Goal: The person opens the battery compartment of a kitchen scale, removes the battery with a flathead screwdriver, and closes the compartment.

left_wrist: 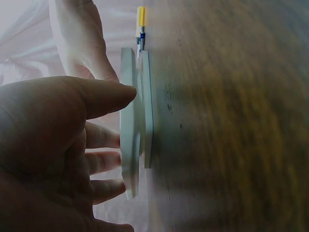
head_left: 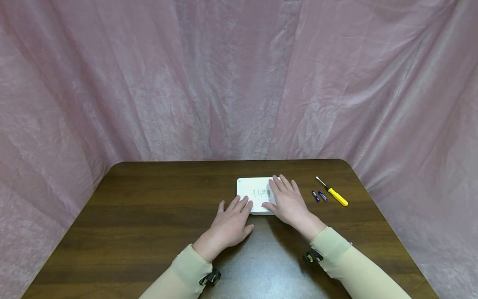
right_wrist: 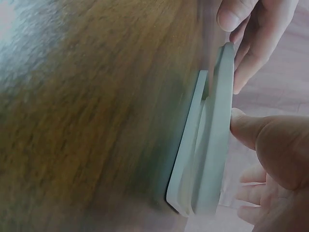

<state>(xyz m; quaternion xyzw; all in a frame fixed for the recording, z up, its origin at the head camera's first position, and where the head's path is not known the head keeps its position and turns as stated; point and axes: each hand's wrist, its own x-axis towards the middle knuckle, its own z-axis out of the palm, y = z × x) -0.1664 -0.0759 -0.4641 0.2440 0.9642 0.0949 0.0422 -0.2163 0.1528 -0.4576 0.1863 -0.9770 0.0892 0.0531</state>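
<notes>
A white flat device [head_left: 246,187] lies on the table with small print on its upper face. From the side, in the left wrist view, it shows two layers, a thicker upper slab [left_wrist: 129,140] over a thinner lower one. My left hand [head_left: 229,226] touches its near left corner with extended fingertips, the thumb held apart. Across its right side rests my right hand [head_left: 289,203], fingers spread and the thumb on the upper face. In the right wrist view the right thumb [right_wrist: 244,128] meets that face. Part of the print is hidden under the right hand.
Right of the device lie two small blue batteries [head_left: 315,196], side by side. Just beyond them is a screwdriver [head_left: 337,196] with a yellow handle, its shaft pointing to the back left. Pink curtains [head_left: 209,83] hang behind the brown wooden table [head_left: 168,199].
</notes>
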